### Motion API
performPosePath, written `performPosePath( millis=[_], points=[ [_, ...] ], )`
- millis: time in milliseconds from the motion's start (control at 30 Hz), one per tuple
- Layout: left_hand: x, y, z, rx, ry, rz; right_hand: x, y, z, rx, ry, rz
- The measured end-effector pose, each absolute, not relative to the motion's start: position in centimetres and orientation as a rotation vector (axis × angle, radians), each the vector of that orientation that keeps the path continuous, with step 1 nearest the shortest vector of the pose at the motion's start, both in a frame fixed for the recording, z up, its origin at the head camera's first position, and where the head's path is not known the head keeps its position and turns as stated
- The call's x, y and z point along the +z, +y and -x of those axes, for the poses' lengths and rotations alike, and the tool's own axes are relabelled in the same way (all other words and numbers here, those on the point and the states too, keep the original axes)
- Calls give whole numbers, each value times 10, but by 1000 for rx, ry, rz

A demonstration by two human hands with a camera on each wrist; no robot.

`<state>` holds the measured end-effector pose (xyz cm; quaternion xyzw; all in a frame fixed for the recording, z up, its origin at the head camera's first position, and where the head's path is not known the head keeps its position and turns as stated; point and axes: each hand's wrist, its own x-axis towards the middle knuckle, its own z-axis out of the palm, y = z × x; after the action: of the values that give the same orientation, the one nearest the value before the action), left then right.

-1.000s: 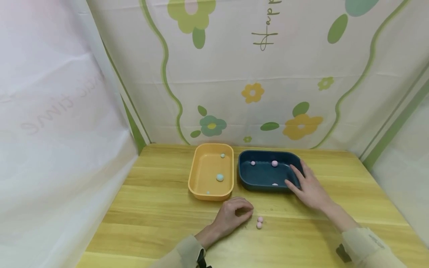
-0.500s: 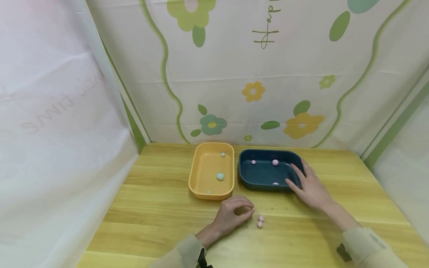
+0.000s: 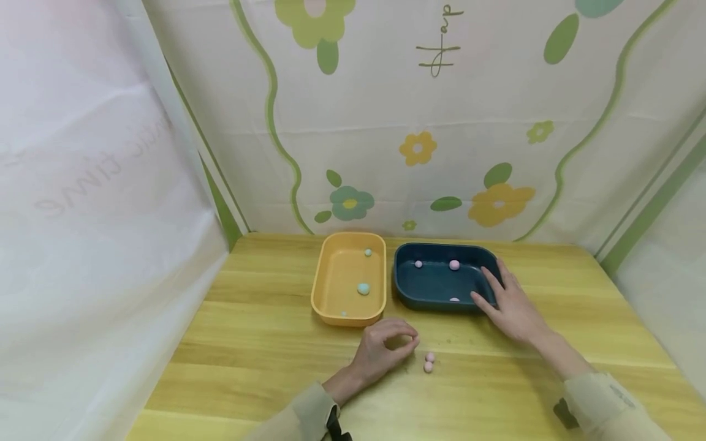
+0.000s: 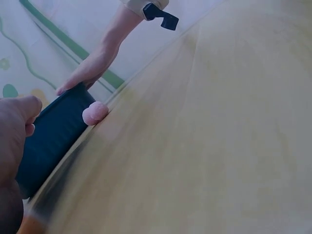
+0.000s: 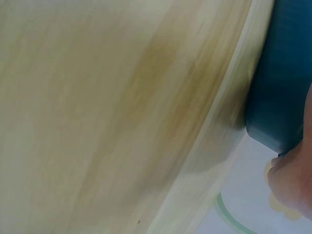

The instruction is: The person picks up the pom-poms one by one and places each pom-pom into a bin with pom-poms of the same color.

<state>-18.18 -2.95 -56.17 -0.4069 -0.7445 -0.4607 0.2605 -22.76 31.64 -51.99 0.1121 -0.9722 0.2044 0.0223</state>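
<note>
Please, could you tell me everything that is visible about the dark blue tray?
The dark blue tray is a shallow, rounded rectangle with raised walls and a smooth, plastic-looking surface. It sits open side up on the wood-look table, long side running left to right, beside but apart from the yellow tray. Three pink balls show inside, one mostly hidden by the near wall. The right hand touches its right end, fingers spread over the rim.

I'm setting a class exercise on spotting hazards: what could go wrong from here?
The two pink balls on the table lie close to the left hand; a nudge might roll them away. The right hand touches the blue tray; a push could shift it and roll the balls inside.
</note>
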Motion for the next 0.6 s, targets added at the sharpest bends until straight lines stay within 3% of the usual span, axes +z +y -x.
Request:
performPosePath(
  millis=[200, 600],
  points=[
    [-546, -25, 194, -1211, -1975, 1082, -519, 317, 227, 622, -2999, -362],
    [-482, -7, 219, -1170, -1896, 1187, -518, 319, 228, 607, -3007, -356]
  ],
)
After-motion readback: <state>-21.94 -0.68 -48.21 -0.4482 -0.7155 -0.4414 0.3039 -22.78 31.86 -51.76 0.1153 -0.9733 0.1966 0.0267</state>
